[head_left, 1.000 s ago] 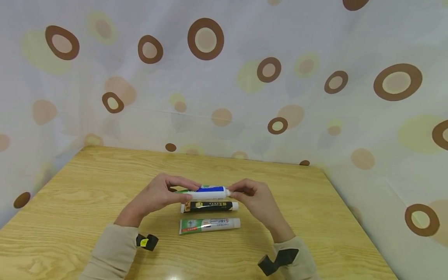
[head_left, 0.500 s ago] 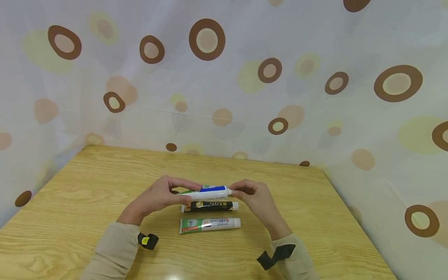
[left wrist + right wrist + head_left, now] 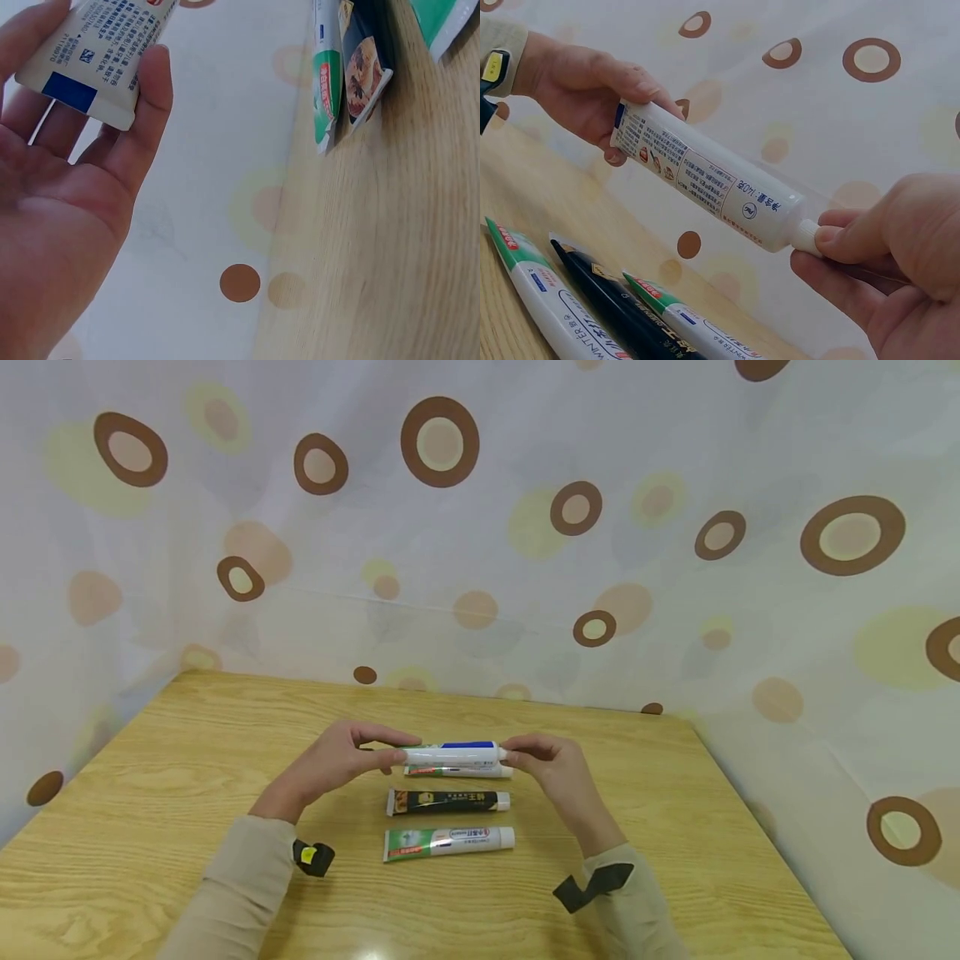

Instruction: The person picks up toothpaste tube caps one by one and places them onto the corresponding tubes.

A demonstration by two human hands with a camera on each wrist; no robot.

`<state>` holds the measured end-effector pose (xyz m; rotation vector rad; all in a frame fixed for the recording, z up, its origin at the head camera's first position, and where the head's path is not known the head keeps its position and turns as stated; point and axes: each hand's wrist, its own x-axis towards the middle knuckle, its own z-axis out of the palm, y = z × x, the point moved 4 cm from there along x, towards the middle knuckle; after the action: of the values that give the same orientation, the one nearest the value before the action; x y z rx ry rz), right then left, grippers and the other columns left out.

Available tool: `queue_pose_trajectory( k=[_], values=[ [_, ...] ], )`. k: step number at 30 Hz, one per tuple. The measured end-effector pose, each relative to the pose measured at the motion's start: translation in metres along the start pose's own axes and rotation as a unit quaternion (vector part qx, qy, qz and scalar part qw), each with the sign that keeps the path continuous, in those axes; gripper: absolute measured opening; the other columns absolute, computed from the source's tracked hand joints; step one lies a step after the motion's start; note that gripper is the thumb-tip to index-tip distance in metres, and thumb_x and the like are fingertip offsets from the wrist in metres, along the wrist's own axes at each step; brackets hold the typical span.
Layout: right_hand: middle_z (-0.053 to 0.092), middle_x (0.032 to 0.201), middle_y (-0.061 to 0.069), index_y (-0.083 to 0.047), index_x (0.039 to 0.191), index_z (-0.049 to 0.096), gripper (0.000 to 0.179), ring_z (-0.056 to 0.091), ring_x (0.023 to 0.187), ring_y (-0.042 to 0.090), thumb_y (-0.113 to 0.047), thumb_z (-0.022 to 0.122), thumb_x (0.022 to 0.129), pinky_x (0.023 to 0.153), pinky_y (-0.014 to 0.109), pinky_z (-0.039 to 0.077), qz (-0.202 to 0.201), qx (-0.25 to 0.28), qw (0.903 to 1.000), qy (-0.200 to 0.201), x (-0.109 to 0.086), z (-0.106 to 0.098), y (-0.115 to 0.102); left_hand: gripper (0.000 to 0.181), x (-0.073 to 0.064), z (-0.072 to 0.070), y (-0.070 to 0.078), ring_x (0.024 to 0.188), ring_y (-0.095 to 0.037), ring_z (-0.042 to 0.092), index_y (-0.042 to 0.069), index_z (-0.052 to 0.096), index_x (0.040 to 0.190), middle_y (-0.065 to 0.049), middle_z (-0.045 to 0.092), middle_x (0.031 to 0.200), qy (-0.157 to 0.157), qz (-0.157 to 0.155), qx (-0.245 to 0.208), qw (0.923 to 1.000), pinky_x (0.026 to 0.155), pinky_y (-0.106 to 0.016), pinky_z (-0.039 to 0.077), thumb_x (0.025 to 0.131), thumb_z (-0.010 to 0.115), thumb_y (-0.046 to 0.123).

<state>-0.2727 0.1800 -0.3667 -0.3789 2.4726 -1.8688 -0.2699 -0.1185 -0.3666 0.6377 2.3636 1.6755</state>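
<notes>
A white toothpaste tube (image 3: pixel 453 755) with a blue band is held level above the table. My left hand (image 3: pixel 341 762) grips its flat tail end between thumb and fingers; that crimped end shows in the left wrist view. At the other end, my right hand (image 3: pixel 900 262) pinches the small white cap (image 3: pixel 806 238) between thumb and fingertips. Just below the held tube, a green-and-white toothpaste tube (image 3: pixel 457 772) lies partly covered from sight. Nearer to me lie a black toothpaste tube (image 3: pixel 448 802) and another green-and-white toothpaste tube (image 3: pixel 450 842), roughly parallel.
The wooden table (image 3: pixel 225 727) runs back to a white curtain (image 3: pixel 510 543) with brown and yellow circles, which also closes in both sides. Dark straps (image 3: pixel 311 857) sit on both wrists over beige sleeves (image 3: pixel 243 881).
Both hands have lifted the white toothpaste tube up and slightly away, so the green-and-white tube behind the black one shows more. The tubes on the table have stayed in place.
</notes>
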Motion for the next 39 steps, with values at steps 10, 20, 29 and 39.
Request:
queue_pose_trajectory(
  k=[10,20,29,39],
  values=[
    [0.069,0.116,0.015,0.0,0.113,0.072,0.021,0.071,0.098,0.016,-0.007,0.068,0.093,0.095,0.032,0.054,0.017,0.014,0.9996,0.018,0.017,-0.005,0.01,0.036,0.015,-0.002,-0.013,0.103,-0.03,0.067,0.025,0.074,0.118,0.0,0.064,0.131,0.025,-0.016,0.012,0.9995,0.099,-0.049,0.047,0.09,0.07,0.046],
    [0.065,0.119,0.016,0.002,0.112,0.07,0.02,0.071,0.103,0.024,-0.005,0.066,0.094,0.098,0.034,0.053,0.039,0.036,0.9983,0.024,0.035,-0.008,0.021,0.038,0.035,-0.003,-0.022,0.101,-0.029,0.065,0.022,0.072,0.119,-0.002,0.065,0.124,0.032,-0.031,0.009,0.9989,0.098,-0.05,0.046,0.09,0.07,0.046],
    [0.063,0.119,0.02,0.009,0.111,0.068,0.019,0.072,0.093,0.015,0.003,0.062,0.094,0.093,0.031,0.055,0.039,0.049,0.9971,0.042,0.044,-0.008,0.033,0.036,0.053,-0.002,-0.034,0.106,-0.03,0.066,0.018,0.072,0.118,-0.005,0.068,0.12,0.037,-0.054,-0.017,0.9977,0.102,-0.05,0.047,0.092,0.07,0.042],
    [0.062,0.113,0.02,0.015,0.111,0.065,0.021,0.071,0.092,0.02,0.011,0.06,0.091,0.091,0.033,0.056,0.061,0.072,0.9933,0.066,0.055,-0.007,0.05,0.027,0.069,-0.001,-0.049,0.107,-0.031,0.065,0.013,0.074,0.114,-0.006,0.07,0.113,0.024,-0.045,-0.024,0.9984,0.094,-0.045,0.051,0.092,0.072,0.029]
  ],
)
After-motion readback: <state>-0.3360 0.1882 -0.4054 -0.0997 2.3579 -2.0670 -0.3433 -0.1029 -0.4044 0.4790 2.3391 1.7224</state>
